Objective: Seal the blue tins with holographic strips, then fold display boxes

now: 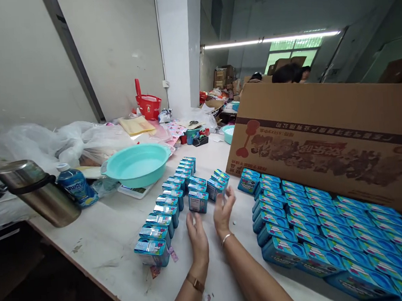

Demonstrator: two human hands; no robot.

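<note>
My left hand point(198, 241) is stretched out just in front of a pair of small blue plastic boxes point(198, 203), its fingers extended and holding nothing. My right hand point(223, 212) is beside it, thumb and fingers apart, close to another pair of blue boxes point(217, 186) that stand at an angle; whether the fingertips touch them I cannot tell. To the left of my hands runs a row of the same blue boxes point(157, 221), with glossy labels on top. A large block of such boxes point(300, 221) stands in rows on the right.
A turquoise basin point(137, 168) rests on a white scale point(135, 191). At the left edge are a steel thermos point(36, 192) and a blue bottle point(75, 185). A big printed carton point(316, 139) stands behind the block. Farther back are a red basket point(149, 106) and people's heads.
</note>
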